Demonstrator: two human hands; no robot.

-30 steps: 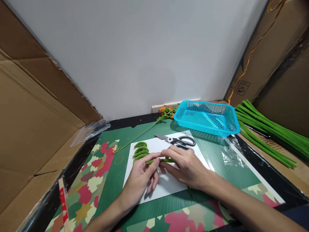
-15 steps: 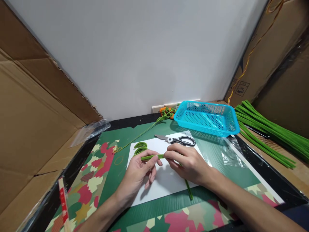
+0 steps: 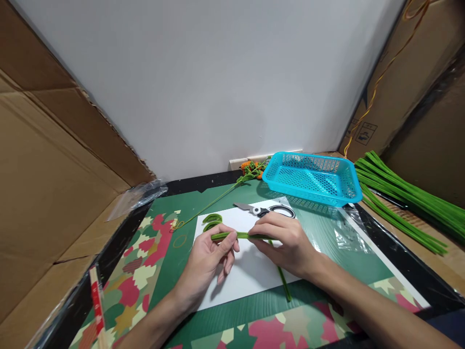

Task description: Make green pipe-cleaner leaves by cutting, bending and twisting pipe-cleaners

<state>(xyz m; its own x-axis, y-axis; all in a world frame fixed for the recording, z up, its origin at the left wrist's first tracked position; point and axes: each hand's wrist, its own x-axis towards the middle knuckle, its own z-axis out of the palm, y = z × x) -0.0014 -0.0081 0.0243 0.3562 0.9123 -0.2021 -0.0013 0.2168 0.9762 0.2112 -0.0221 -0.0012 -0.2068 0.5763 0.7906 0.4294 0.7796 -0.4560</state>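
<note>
Between my two hands a green pipe cleaner runs level above a white sheet of paper. My left hand pinches its left part between thumb and fingers. My right hand grips it farther right, with fingertips and thumb pressed together on it. A green strand slants down below my right hand; whether it is the same piece, I cannot tell. Curved green pipe cleaner loops lie on the paper behind my left hand. Scissors with dark handles rest behind my right hand, which partly covers them.
A blue perforated basket stands at the back right. Beside it lies a bundle of green pipe cleaners. An orange flower on a long green stem lies at the back. Cardboard and a white panel enclose the table.
My right hand has flattened and shifted slightly right along the pipe cleaner, covering more of the scissors' handles. My left hand keeps its pinch in nearly the same place.
</note>
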